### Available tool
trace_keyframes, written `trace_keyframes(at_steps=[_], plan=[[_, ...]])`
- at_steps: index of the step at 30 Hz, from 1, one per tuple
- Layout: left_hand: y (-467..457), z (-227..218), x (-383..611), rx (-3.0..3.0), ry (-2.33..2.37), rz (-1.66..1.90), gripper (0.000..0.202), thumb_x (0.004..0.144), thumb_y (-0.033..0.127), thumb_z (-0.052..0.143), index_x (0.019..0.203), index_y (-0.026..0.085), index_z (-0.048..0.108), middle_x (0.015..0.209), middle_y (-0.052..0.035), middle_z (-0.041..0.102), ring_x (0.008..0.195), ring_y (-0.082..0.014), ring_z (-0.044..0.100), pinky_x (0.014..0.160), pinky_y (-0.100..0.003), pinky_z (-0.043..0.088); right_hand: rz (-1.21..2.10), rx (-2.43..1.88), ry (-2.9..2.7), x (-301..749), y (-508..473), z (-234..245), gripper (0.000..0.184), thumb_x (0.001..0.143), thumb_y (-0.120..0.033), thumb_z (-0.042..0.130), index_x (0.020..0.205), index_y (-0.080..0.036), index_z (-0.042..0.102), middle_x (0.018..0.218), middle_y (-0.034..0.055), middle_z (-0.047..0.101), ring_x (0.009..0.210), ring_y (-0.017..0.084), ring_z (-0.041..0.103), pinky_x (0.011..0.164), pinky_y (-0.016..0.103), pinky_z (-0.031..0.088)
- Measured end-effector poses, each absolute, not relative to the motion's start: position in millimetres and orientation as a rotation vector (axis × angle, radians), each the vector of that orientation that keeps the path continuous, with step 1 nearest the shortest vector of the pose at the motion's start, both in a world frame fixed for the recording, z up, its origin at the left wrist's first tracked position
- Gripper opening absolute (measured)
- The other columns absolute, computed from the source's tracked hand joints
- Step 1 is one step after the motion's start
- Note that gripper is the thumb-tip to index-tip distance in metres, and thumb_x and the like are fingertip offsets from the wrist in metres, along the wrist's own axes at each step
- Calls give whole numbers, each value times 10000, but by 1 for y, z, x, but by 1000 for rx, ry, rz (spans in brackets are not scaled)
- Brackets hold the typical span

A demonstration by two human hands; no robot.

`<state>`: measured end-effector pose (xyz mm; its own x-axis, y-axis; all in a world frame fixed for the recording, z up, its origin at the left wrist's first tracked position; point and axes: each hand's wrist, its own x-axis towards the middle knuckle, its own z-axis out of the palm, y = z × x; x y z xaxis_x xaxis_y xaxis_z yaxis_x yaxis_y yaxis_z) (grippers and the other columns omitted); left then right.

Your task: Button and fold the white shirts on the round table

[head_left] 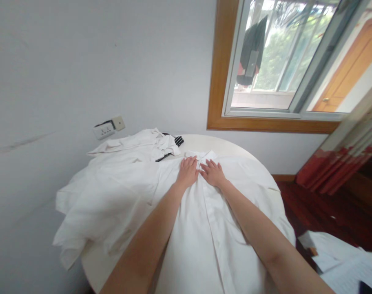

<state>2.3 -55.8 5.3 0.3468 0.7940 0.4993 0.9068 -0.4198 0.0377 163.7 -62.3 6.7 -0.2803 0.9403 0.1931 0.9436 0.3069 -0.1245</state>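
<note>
A white shirt lies spread over a round white table, its collar at the far end and its front placket running toward me. Just below the collar, my left hand rests flat on the cloth with the fingers stretched out. Close beside it, my right hand also lies on the shirt, fingers spread. Neither hand visibly grips the fabric. More white clothing is heaped to the left of my arms and hangs over the table's edge.
Behind the shirt shows the round table's rim. A black-and-white striped item lies by the clothing heap. A wall socket and a wood-framed window are beyond. At lower right are white papers or cloth; a curtain hangs farther back.
</note>
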Motion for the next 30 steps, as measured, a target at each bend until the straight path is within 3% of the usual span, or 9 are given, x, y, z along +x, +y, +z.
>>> trace_keyframes(at_steps=[3,7,13,19,25,30], plan=[[-58,5,3,-2327,-1510,-686,412,853,237,441,1248,193,547,1377,-75,500,1331,-245,351,1157,-452,187,-23,-1715,-2326,163,-64,7,537,949,-562,231,1403,-328,397,1532,67,260,1412,267,170,1093,536,160],[-57,5,5,-2328,-1493,-660,388,837,228,453,1196,189,595,1468,-55,393,1379,-259,274,1154,-463,190,-71,-1663,-2324,163,-65,9,519,952,-531,260,1378,-297,440,1559,53,174,1419,268,138,1088,549,169],[-50,-1,6,-2359,-1528,-635,459,856,235,413,1301,177,510,1451,-52,421,1374,-245,286,1158,-481,154,-212,-1522,-2425,161,-66,13,488,976,-410,222,1374,-238,449,1513,34,307,1422,214,134,1114,560,75],[-50,3,7,-2326,-1602,-655,514,831,226,453,1342,171,453,1505,-63,328,1356,-244,313,1152,-445,182,-267,-1532,-2418,160,-65,9,494,976,-401,216,1386,-232,432,1529,25,267,1424,223,128,1122,550,81],[-53,2,5,-2422,-1544,-589,403,881,224,394,1258,195,534,1371,-64,512,1329,-245,356,1147,-481,163,-146,-1598,-2403,160,-63,7,506,971,-444,218,1398,-252,411,1541,14,236,1420,238,141,1109,561,129],[-54,2,4,-2462,-1620,-591,375,871,179,396,1226,195,515,1257,-80,592,1235,-217,465,1095,-451,279,-26,-1544,-2382,162,-65,12,466,963,-425,283,1375,-265,429,1519,31,297,1393,201,229,1106,508,180]])
